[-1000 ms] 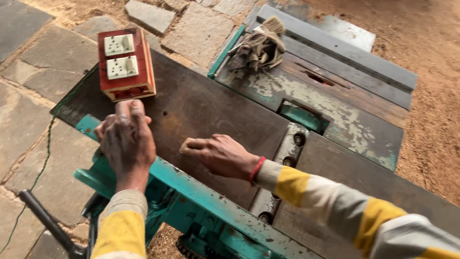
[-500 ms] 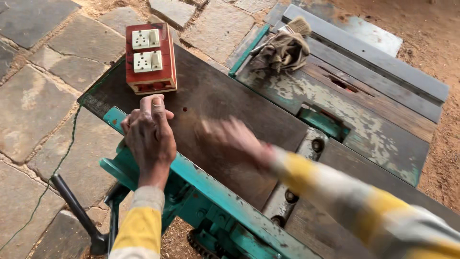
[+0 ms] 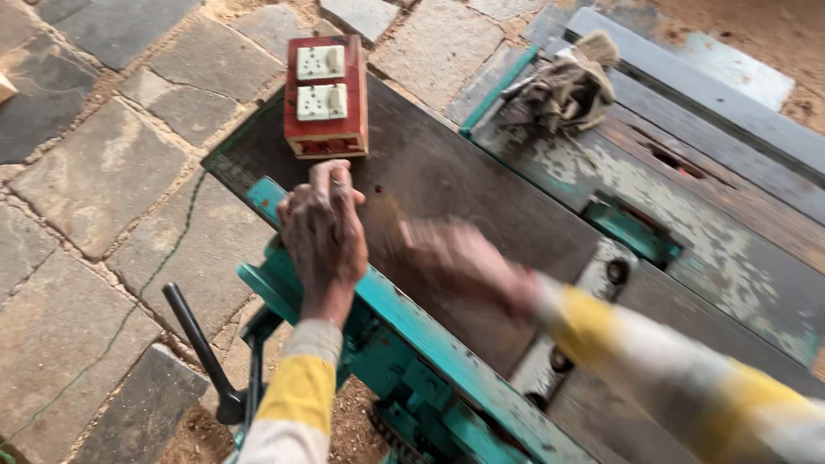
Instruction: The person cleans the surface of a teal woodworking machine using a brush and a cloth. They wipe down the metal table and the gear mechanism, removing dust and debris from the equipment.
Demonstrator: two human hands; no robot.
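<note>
A: Left hand (image 3: 324, 232)?
B: Flat, fingers together, on the planer table (image 3: 464, 180), just short of the red socket box (image 3: 326, 84).
A: Right hand (image 3: 460, 258)?
B: Blurred over the table; grip indeterminable.

2 sleeves (image 3: 296, 391), yellow/white stripes

Soft even daylight, faint shadows; right hand (image 3: 460, 262) smeared by motion blur.
</note>
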